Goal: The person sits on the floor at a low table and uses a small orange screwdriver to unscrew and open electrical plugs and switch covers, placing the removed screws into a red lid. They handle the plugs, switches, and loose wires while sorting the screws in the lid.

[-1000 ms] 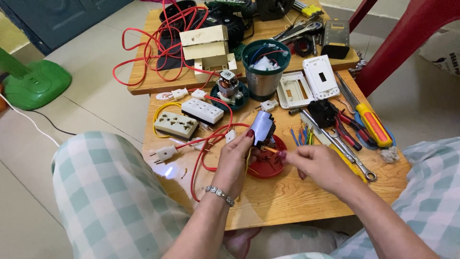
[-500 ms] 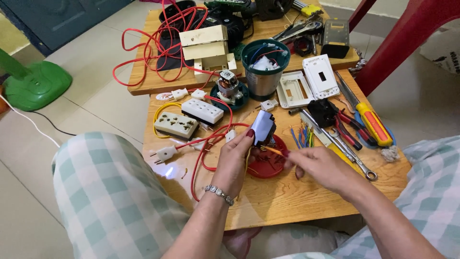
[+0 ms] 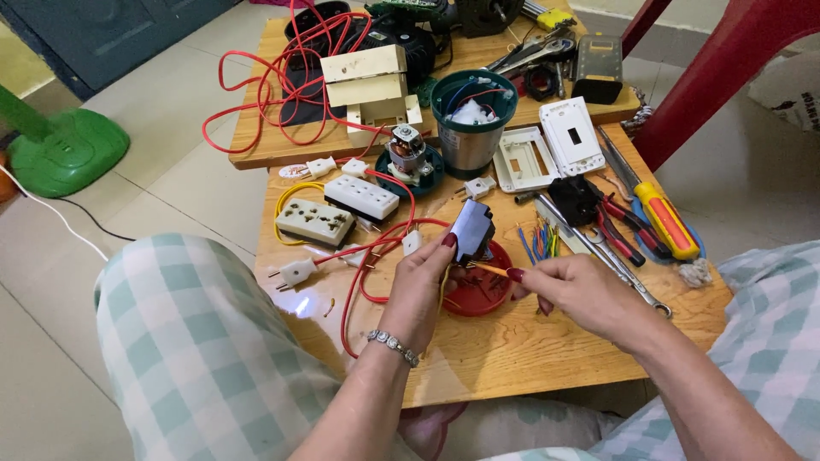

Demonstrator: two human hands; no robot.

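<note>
My left hand [image 3: 420,290] grips a small black electrical switch module [image 3: 472,229], held upright over a red round lid [image 3: 483,293] on the wooden table [image 3: 512,358]. My right hand [image 3: 581,294] pinches a thin yellow wire [image 3: 489,269] and its tip touches the lower side of the module. A red cable [image 3: 367,256] loops under my left hand.
Two white socket strips [image 3: 316,222] and white plugs lie to the left. A teal-rimmed metal cup [image 3: 471,115], white faceplates [image 3: 571,132], pliers, a wrench and a yellow screwdriver [image 3: 664,220] lie beyond and right. A red chair leg [image 3: 709,77] stands at the right, a green fan base [image 3: 73,149] at the left.
Both hands hold nearly the same pose; the right hand's fingers have shifted slightly at the wire beside the module.
</note>
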